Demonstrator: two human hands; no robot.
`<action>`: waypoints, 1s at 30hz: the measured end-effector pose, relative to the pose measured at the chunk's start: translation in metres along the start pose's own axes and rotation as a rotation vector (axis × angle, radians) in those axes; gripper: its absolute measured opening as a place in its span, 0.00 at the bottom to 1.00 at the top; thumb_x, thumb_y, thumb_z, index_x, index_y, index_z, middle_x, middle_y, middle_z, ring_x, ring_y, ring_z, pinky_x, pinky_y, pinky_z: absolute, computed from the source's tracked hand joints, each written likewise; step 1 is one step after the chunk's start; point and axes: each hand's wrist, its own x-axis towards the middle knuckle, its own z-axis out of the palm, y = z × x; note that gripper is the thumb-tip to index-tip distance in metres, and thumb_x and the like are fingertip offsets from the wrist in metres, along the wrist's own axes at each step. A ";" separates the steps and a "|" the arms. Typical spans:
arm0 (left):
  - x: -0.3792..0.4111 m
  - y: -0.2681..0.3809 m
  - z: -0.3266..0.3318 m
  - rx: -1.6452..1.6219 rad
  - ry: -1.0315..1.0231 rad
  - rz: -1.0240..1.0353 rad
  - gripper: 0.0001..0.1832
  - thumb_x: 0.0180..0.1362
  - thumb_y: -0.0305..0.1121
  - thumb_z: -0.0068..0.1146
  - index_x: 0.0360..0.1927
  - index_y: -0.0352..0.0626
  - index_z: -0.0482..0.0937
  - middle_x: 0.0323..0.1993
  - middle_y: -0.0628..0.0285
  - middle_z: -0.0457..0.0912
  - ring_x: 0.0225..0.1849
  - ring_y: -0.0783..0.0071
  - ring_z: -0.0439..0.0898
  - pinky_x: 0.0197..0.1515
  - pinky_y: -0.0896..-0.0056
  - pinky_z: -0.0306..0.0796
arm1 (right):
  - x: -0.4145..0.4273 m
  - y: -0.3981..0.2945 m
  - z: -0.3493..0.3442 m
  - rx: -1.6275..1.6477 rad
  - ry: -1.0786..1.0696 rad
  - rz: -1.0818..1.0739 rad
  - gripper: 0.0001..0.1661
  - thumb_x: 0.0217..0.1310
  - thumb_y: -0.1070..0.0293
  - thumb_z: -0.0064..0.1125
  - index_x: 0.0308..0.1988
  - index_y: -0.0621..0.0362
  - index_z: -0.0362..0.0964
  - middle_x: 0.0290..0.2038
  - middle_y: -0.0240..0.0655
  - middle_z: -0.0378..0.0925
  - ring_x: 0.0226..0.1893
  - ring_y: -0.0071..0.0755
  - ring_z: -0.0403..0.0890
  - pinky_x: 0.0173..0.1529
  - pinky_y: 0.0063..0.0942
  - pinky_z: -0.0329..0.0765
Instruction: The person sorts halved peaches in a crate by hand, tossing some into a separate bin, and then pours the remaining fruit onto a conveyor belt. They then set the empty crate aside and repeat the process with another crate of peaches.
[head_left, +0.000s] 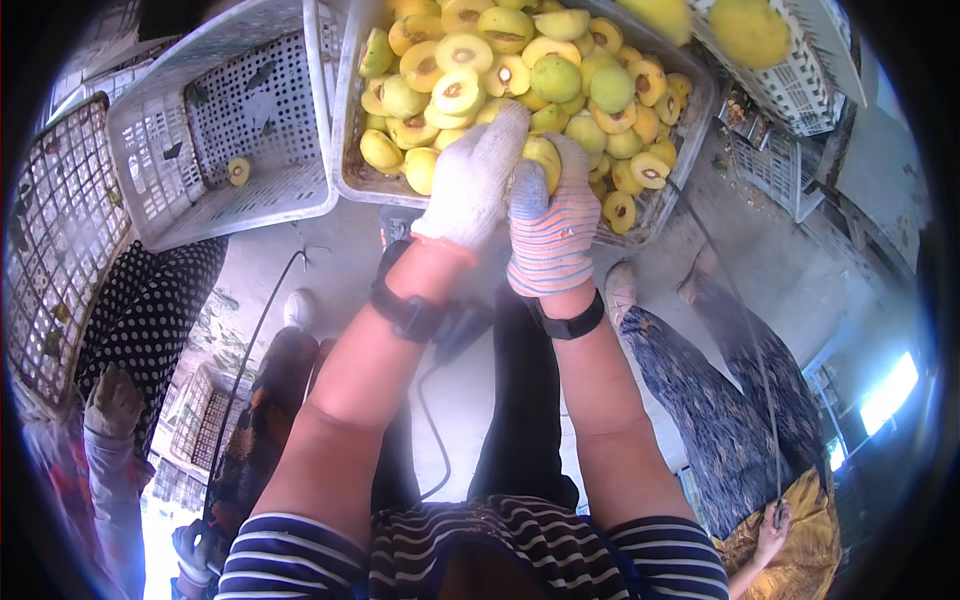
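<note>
A shallow plastic crate (346, 105) holds many yellow-green fruits, several cut in half with the stone or its hollow showing. Over its near edge, my left hand (480, 176), in a whitish knit glove, lies against my right hand (553, 217), which wears a striped knit glove. A yellow fruit (543, 159) sits in the right hand, between its thumb and fingers. The left fingers point up beside that fruit; whether they grip anything is hidden. Both wrists carry dark bands.
A deeper crate (225, 217) on the left holds one halved fruit (239, 171) and leaf bits. Another crate (64, 247) stands at far left, and white crates (810, 82) at upper right. People stand on both sides; thin rods (259, 322) (735, 292) reach up from two of them.
</note>
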 end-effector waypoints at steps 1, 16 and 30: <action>0.003 0.007 0.001 -0.016 0.002 0.002 0.18 0.53 0.29 0.56 0.49 0.41 0.73 0.33 0.48 0.78 0.32 0.46 0.79 0.33 0.55 0.74 | 0.002 0.000 0.002 0.095 -0.031 0.168 0.33 0.62 0.43 0.55 0.53 0.61 0.67 0.39 0.48 0.78 0.38 0.53 0.81 0.43 0.42 0.78; 0.008 -0.082 -0.159 0.727 0.313 -0.579 0.38 0.53 0.58 0.58 0.57 0.36 0.72 0.58 0.43 0.73 0.55 0.46 0.76 0.55 0.55 0.70 | 0.059 -0.062 0.004 -0.668 -0.304 -0.517 0.27 0.59 0.51 0.53 0.53 0.55 0.71 0.48 0.44 0.76 0.52 0.47 0.75 0.56 0.43 0.70; 0.026 -0.174 -0.104 0.690 0.044 -0.649 0.41 0.46 0.56 0.65 0.58 0.39 0.70 0.46 0.41 0.81 0.50 0.42 0.78 0.52 0.56 0.72 | 0.134 -0.042 0.194 -0.850 -0.750 -0.824 0.24 0.60 0.60 0.47 0.47 0.66 0.78 0.47 0.50 0.79 0.48 0.44 0.78 0.53 0.36 0.72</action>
